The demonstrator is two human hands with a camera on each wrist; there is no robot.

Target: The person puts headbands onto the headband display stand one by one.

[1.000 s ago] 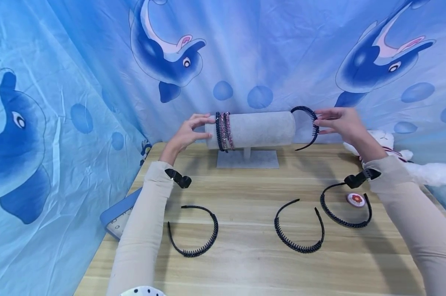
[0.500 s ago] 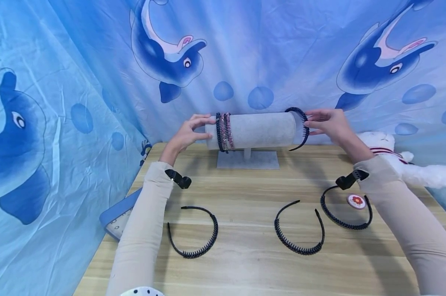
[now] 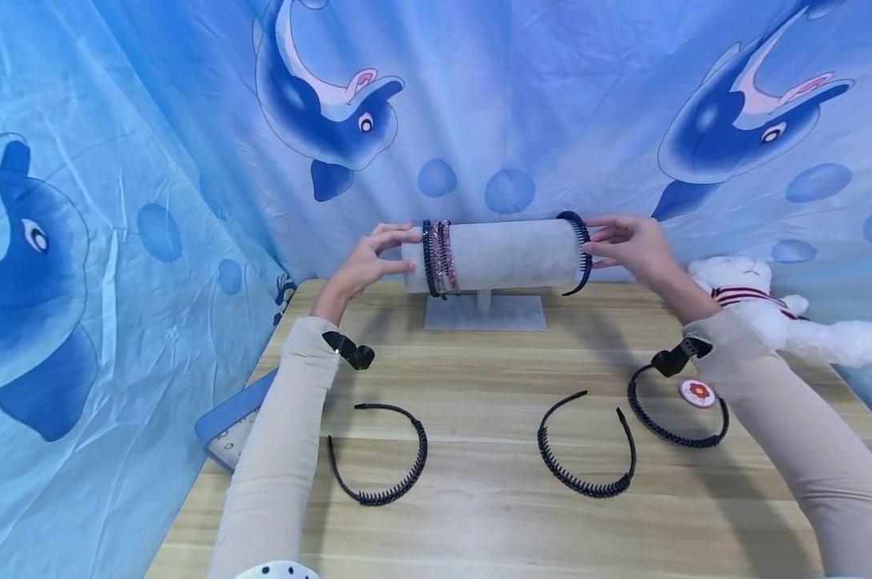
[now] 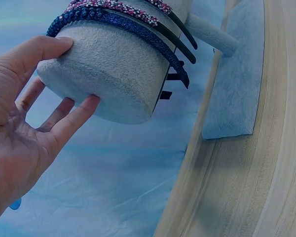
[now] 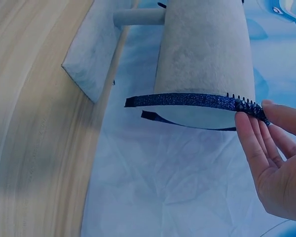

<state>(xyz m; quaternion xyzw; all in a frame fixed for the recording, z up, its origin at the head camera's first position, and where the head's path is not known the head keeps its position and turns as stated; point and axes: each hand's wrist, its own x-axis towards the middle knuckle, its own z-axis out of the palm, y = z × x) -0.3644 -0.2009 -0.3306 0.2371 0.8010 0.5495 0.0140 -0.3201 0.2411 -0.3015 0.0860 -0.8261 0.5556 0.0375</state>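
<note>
A grey velvet-like headband stand (image 3: pixel 512 253), a horizontal roll on a short post, stands at the back of the table. My left hand (image 3: pixel 364 261) holds its left end, thumb and fingertips on the grey cloth. Close by, several headbands (image 3: pixel 439 257), dark blue and pink glittery, sit round the roll. At the other end my right hand (image 3: pixel 635 245) pinches a dark blue toothed headband (image 5: pixel 187 101) between thumb and fingers. In the right wrist view this headband lies around the rim of the roll's end, its two tips pointing toward the table side.
Three dark headbands lie on the wooden table (image 3: pixel 479 523): one at left (image 3: pixel 410 474), one at centre right (image 3: pixel 588 486), one farther right (image 3: pixel 668 434) beside a round flower badge (image 3: pixel 697 393). A white plush toy (image 3: pixel 754 301) and a blue-edged box (image 3: pixel 226 426) lie at the sides.
My right hand has moved left, bringing the dark headband from beside the roll onto its right end. The left hand has stayed on the left end.
</note>
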